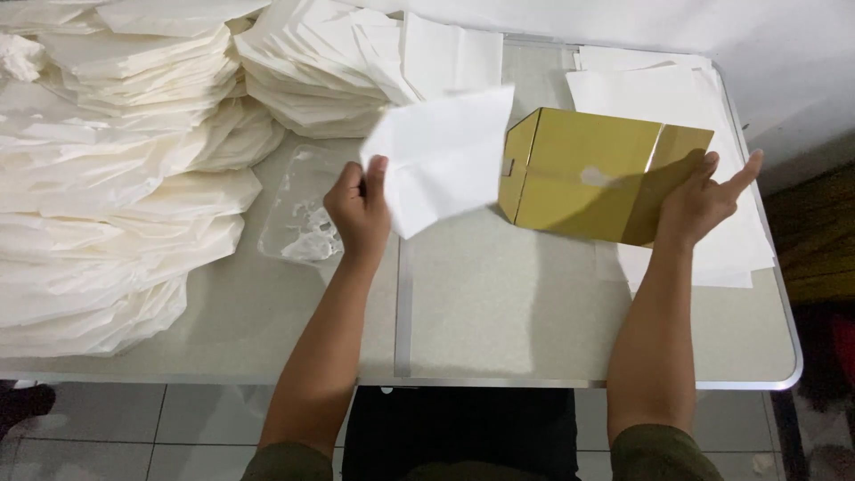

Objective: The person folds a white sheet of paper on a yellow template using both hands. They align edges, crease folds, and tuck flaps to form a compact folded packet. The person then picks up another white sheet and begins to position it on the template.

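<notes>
My left hand (359, 207) pinches the lower left corner of a white sheet of paper (445, 153), holding it tilted above the table. My right hand (704, 198) grips the right end of a gold cardboard box (592, 169), fingers spread over its open edge. The box lies on its side on the table (499, 312), just right of the raised sheet. The sheet's right edge overlaps the box's left corner in view.
Tall stacks of folded white paper (116, 178) fill the left side and back of the table. A clear plastic tray (298, 218) with white residue lies beside my left hand. Flat white sheets (712, 240) lie under and behind the box at the right.
</notes>
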